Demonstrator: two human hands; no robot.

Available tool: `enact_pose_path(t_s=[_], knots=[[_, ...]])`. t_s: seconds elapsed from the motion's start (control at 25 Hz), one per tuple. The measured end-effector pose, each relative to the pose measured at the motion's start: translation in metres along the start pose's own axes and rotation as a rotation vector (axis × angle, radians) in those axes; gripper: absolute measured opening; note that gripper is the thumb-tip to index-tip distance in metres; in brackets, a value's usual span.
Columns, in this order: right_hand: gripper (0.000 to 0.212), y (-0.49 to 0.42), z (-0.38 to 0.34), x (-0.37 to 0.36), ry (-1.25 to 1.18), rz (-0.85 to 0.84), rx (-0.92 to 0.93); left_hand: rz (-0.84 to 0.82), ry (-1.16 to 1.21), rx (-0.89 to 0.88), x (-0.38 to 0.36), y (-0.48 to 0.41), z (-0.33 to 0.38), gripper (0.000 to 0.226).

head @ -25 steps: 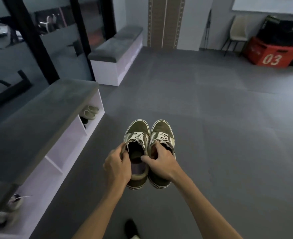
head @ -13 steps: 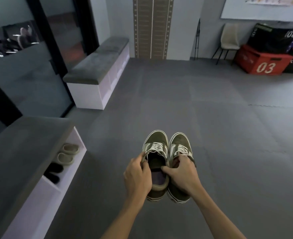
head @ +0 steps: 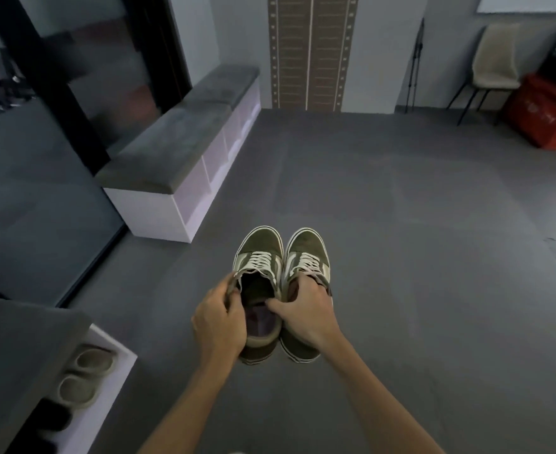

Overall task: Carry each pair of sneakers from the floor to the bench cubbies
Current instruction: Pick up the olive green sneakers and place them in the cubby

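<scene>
A pair of olive-green sneakers with white laces hangs side by side above the grey floor. My left hand [head: 218,319] grips the collar of the left sneaker [head: 259,253]. My right hand [head: 306,314] holds the right sneaker [head: 307,253], thumb reaching into the left one. A white bench [head: 158,208] with a grey cushion top and open cubbies stands ahead on the left. A nearer bench [head: 24,348] at bottom left holds beige shoes [head: 83,375] and a dark pair [head: 50,417] in its cubby.
Dark glass panels with black frames run along the left wall. A beige chair [head: 495,57] and a red box [head: 551,116] stand at the far right. A patterned brown wall strip [head: 311,50] is straight ahead. Grey floor mats stretch across the room.
The view has moved forward along the benches. The near bench slid down to the bottom-left corner and the far bench came closer. Both hands keep the same hold on the sneakers.
</scene>
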State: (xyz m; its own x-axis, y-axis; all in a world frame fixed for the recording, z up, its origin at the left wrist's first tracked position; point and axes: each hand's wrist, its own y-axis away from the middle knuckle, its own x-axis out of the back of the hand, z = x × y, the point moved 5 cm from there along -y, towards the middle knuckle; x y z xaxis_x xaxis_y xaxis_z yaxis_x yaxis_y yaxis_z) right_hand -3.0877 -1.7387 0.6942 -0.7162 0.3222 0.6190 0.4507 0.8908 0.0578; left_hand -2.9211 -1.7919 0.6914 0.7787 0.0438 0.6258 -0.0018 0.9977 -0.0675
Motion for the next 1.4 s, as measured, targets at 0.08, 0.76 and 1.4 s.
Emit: enact_pose_path(t_s=[0.08, 0.76, 1.4], knots=[[0.04, -0.091, 0.004, 0.004, 0.019, -0.009, 0.01, 0.016, 0.025, 0.018, -0.04, -0.066, 0.021, 0.035], [0.035, -0.807, 0.056, 0.129, 0.05, 0.179, -0.028, -0.15, 0.073, -0.059, -0.423, -0.666, 0.256, 0.036], [0.034, -1.472, 0.061, 0.198, 0.116, -0.036, 0.129, 0.064, 0.114, 0.131, -0.715, -1.192, 0.432, 0.038]])
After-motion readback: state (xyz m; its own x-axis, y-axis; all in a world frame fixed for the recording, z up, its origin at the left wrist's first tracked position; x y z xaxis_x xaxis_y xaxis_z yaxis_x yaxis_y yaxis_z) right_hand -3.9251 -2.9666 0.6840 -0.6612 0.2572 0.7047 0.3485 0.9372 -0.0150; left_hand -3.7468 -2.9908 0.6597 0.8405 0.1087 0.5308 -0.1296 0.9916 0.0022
